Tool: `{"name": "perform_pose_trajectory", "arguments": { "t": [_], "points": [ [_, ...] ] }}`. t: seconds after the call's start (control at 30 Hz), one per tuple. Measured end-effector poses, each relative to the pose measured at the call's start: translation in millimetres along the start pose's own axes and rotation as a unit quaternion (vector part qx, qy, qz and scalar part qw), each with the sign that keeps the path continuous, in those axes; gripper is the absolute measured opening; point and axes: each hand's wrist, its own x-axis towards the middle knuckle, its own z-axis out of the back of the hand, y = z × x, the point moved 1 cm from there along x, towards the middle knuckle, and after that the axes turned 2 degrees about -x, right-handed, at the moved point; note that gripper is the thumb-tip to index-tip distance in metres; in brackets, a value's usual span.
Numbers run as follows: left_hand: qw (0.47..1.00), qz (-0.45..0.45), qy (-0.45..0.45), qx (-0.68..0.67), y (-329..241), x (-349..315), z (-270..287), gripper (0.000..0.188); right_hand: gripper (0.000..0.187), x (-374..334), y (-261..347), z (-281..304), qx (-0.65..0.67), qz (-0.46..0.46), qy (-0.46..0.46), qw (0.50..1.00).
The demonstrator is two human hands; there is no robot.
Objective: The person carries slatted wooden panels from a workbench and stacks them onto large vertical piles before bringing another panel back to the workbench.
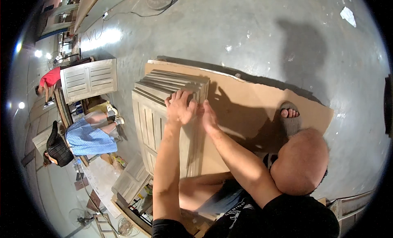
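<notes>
Wooden panels (148, 115), left hand (180, 108) palm-down, right hand (209, 118) alongside

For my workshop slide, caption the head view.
Left hand on grouped wooden panels, right hand close beside it, brown cardboard beneath.

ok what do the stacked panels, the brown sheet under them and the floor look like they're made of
The stacked panels: probably wood, matte greyish-brown, with streaky, grain-like tone; a coating is possible. Brown sheet: likely cardboard, flat and matte, uneven along its far edge. Floor: perhaps sealed or painted concrete, smooth grey, with glossy light reflection.
</notes>
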Motion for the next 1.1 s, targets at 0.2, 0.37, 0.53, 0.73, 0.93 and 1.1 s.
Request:
{"name": "perform_pose_trajectory", "arguments": {
  "t": [0.2,0.37,0.53,0.73,0.93,1.1],
  "points": [
    [0.992,-0.037,0.112,0.046,-38.4,-40.9,-3.6,0.044,0.058,-13.7,50.6,33.1,0.192,-0.124,0.081,0.970],
    [0.943,-0.165,0.278,0.074,-35.5,-96.4,-25.0,0.051,0.050,-22.9,67.1,37.0,-0.043,-0.113,0.140,0.983],
    [0.955,-0.079,0.080,-0.275,9.5,-159.8,-38.1,0.034,0.053,-38.9,56.7,20.5,-0.199,-0.041,0.221,0.954],
    [0.949,0.214,-0.114,-0.199,107.3,-318.9,-49.9,0.044,0.059,-65.5,27.3,1.6,-0.359,0.019,0.185,0.915],
    [0.791,0.558,-0.182,-0.171,243.3,-480.7,-180.0,0.055,0.058,-5.7,-6.3,22.0,-0.411,0.072,0.144,0.897],
    [0.668,0.691,-0.208,-0.179,350.8,-564.4,-236.1,0.063,0.067,-55.5,-3.1,-0.8,-0.463,0.067,0.165,0.868]
  ]
}}
